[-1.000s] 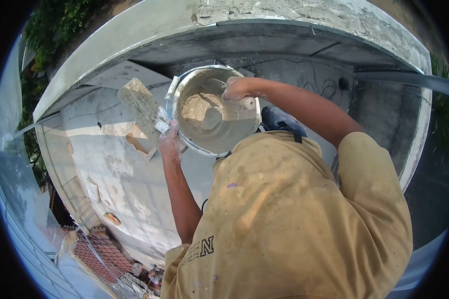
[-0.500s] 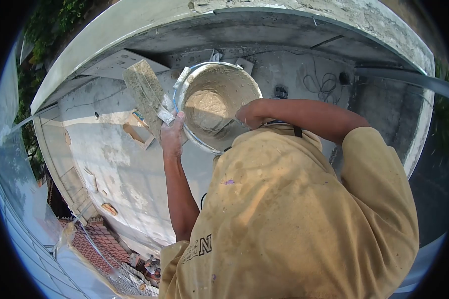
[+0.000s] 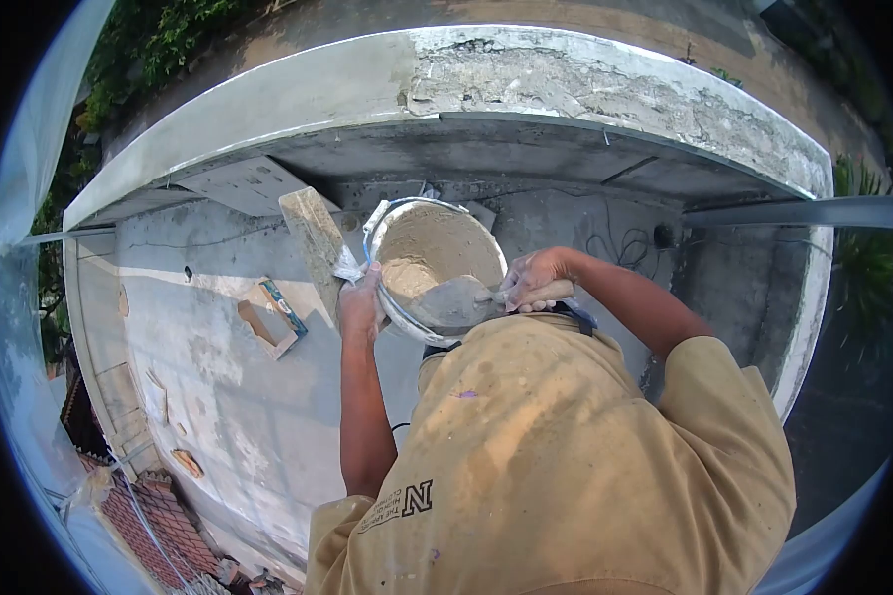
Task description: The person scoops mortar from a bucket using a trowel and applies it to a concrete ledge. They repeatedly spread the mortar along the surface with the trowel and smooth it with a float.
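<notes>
My left hand is closed around the handle of a mortar-smeared plastering float, beside the bucket's left rim. Whether its fingers also grip the rim is hidden. The white bucket has caked inner walls and a blue-edged rim. It stands tilted against my front, with wet mortar inside. In my right hand is a trowel, held by its wooden handle. The grey blade reaches left over the near side of the bucket's mouth.
A low parapet wall curves across the front, its top rough on the right. On the concrete floor lie an open cardboard box and a coiled cable. A metal bar spans the right side. Red roof tiles show lower left.
My right hand has come up from inside the bucket, bringing the trowel into sight above its mouth. The view has shifted, showing more ground beyond the wall. My left hand keeps the float.
</notes>
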`<move>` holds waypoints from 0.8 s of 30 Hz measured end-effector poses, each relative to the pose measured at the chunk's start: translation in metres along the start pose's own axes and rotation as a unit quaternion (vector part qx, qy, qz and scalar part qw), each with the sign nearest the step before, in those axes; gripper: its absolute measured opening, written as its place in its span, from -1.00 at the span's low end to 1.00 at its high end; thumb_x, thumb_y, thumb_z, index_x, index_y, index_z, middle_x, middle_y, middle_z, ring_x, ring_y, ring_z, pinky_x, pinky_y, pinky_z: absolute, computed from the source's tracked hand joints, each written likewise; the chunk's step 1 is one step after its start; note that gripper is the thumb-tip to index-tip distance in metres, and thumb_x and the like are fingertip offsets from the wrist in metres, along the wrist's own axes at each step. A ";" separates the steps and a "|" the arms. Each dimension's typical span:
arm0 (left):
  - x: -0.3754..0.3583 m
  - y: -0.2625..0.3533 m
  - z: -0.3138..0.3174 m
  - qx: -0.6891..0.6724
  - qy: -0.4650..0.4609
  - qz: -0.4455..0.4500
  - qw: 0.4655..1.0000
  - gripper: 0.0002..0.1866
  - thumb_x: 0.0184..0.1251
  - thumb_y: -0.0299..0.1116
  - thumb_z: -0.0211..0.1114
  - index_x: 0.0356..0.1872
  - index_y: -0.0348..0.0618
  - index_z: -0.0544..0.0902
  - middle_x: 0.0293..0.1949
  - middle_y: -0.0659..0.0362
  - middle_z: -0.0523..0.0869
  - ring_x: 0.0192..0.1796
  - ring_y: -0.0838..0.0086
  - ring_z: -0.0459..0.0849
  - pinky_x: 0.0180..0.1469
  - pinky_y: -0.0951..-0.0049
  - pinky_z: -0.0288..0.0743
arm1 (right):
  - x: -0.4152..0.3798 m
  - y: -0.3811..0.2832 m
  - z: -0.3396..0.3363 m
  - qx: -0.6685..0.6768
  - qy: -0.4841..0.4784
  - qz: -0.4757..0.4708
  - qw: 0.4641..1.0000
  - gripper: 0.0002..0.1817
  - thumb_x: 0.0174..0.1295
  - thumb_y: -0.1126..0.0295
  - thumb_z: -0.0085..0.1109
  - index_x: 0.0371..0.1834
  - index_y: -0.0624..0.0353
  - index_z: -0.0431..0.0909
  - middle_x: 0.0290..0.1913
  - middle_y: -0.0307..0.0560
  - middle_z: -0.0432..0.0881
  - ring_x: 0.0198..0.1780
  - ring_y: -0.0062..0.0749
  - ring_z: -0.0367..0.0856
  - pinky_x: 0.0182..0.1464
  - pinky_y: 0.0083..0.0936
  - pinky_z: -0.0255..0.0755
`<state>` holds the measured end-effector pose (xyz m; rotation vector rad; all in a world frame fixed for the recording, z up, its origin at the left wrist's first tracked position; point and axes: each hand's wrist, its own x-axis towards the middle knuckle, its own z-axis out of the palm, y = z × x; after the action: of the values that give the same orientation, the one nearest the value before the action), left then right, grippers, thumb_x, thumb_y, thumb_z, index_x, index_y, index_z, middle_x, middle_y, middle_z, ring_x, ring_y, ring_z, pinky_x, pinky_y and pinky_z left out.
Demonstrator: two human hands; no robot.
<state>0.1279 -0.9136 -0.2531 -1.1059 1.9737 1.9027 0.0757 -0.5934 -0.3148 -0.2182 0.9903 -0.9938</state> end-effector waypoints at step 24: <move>0.054 -0.078 -0.027 -0.170 0.082 -0.008 0.982 -0.47 0.39 -0.18 0.27 0.23 -0.37 0.48 0.11 0.06 0.61 0.09 0.34 0.60 0.18 0.35 0.44 | -0.023 0.032 -0.033 -0.304 0.782 -0.101 0.534 -0.36 0.12 0.46 0.09 0.36 0.16 0.27 -0.03 0.22 0.51 -0.14 0.19 0.59 -0.12 -0.04 0.52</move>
<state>0.1475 -0.9511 -0.3426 -1.3984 1.7473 2.2659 0.0657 -0.5489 -0.3378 0.0872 3.0835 -0.8318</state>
